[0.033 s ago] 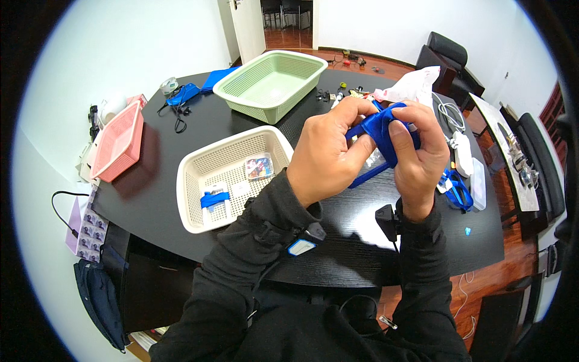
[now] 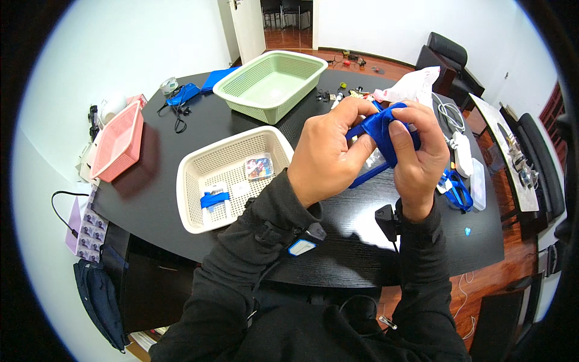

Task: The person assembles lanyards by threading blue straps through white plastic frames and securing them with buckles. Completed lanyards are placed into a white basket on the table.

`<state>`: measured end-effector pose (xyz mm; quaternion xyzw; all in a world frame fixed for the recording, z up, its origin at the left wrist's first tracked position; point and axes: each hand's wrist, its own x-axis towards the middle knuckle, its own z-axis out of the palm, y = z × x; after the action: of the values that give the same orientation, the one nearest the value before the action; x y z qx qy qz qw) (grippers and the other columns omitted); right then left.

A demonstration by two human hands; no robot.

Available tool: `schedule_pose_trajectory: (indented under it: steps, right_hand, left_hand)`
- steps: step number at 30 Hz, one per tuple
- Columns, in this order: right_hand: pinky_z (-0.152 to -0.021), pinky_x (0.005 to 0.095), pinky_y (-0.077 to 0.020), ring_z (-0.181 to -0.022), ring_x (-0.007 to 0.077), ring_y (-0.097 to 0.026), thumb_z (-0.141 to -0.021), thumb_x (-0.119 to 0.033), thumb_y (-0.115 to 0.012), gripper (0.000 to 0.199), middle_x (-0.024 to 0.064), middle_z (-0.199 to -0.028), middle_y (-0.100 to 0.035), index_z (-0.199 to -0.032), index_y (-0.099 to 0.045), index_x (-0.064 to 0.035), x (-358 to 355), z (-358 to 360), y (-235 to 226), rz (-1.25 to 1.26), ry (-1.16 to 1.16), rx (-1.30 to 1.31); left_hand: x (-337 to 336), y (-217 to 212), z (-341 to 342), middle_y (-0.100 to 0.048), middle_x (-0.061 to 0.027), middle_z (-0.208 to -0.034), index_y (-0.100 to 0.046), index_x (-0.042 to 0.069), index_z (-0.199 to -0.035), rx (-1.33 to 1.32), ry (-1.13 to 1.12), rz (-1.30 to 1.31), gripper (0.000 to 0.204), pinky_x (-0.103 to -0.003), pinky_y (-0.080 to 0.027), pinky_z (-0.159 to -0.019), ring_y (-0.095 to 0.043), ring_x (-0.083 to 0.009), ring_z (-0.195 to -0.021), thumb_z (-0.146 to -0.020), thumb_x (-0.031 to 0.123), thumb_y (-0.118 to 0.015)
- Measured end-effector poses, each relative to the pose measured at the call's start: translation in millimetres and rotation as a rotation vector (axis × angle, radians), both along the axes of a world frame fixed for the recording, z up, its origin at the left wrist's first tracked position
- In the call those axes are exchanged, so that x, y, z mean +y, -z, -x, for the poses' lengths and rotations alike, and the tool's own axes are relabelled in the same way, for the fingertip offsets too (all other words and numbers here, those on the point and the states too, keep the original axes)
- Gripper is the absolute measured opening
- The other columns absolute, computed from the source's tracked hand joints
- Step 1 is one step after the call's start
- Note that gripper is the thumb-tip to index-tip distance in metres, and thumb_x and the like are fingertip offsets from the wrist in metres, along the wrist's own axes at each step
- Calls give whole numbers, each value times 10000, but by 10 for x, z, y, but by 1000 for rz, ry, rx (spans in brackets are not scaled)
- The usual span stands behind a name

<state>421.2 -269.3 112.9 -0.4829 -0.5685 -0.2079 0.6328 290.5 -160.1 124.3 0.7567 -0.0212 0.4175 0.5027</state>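
Note:
Both hands are raised over the table, pinching a bunched, shiny blue lanyard (image 2: pixel 383 134) between them. My left hand (image 2: pixel 332 154) has its thumb and fingers closed on the left part of the strap. On the folded right part, the thumb and fingers of my right hand (image 2: pixel 419 151) press together. A loop of the strap hangs below the fingers, and some clear plastic shows behind it. How the folds are joined is hidden by the fingers. Left of my left hand stands a cream basket (image 2: pixel 190 175), holding a badge wrapped in blue strap (image 2: pixel 215 200) and a small clear case (image 2: pixel 259 167).
A green basket (image 2: pixel 268 111) stands at the far side, a pink basket (image 2: pixel 123 148) at the left. Blue lanyards (image 2: pixel 458 192), a clear box (image 2: pixel 478 184) and a white power strip (image 2: pixel 462 154) lie at the right. Beyond my hands are a white plastic bag (image 2: pixel 413 85) and small items.

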Motion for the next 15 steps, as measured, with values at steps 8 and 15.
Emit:
schedule_pose_trajectory:
  steps: [8, 15]
  right_hand:
    - [-870, 353, -524, -1014, 281, -648, -870, 33, -660, 191, 181, -1153, -631, -1040, -715, -35, 0, 39, -36, -4, 111, -139]
    - [-820, 361, -544, -953, 292, -671, -813, 4, -740, 170, 180, -1106, -654, -978, -711, -27, 30, 22, -20, -36, 210, -127]
  left_hand:
    - [-19, 64, -63, -692, -55, -817, -621, 9, -1135, -69, -116, -85, 234, -233, -500, -600, -613, -73, -680, -903, 33, -645]
    - [20, 107, -89, -695, -74, -856, -618, -5, -1120, -125, -199, -172, 232, -257, -522, -676, -632, -100, -746, -903, 56, -674]
